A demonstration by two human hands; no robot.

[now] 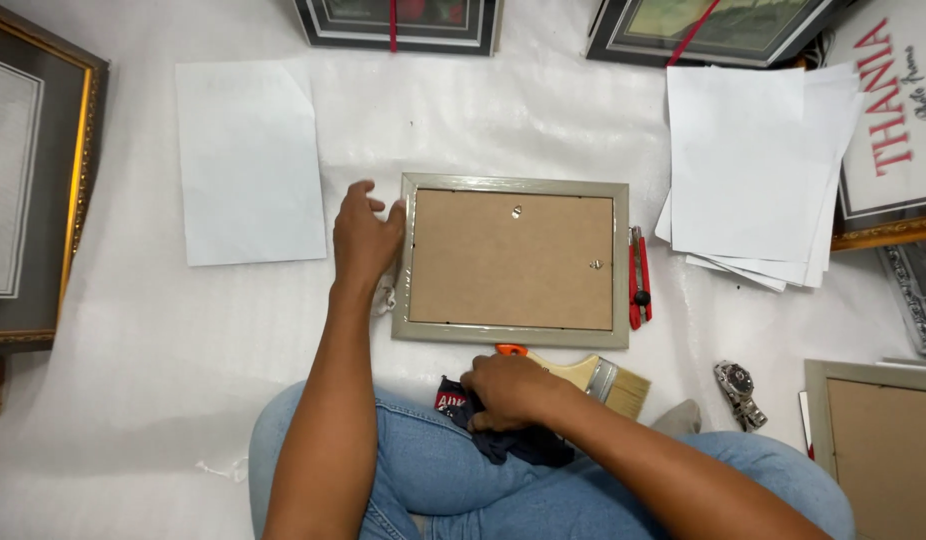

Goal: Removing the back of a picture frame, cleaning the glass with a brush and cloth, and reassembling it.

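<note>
The picture frame (514,260) lies face down at the centre of the white foam sheet (163,350) that covers the floor, its brown backing board up. The left hand (365,236) rests against the frame's 9 o'clock edge, fingers loosely spread and laid flat, gripping nothing. The right hand (510,391) sits at 6 o'clock of the frame, closed over a dark cloth (503,440) on the person's lap, beside a paintbrush (598,378) with an orange-tipped handle.

Risks noted:

1. A red utility knife (638,277) lies just beside the frame's 3 o'clock edge. Whether its blade is out cannot be told. If the frame is slid or turned, it could strike the knife and push it towards a hand or scratch the moulding.

2. The frame is steadied from one side only. A push from 9 o'clock could send it skating over the smooth sheet.

3. The glass face is down. Any grit beneath could mark it if the frame is dragged.

4. A wristwatch (738,392) lies loose at 4 o'clock, near the right knee, and could be knelt on.

5. The stack of white paper (753,165) at 2 o'clock sits unevenly and could slide.
</note>
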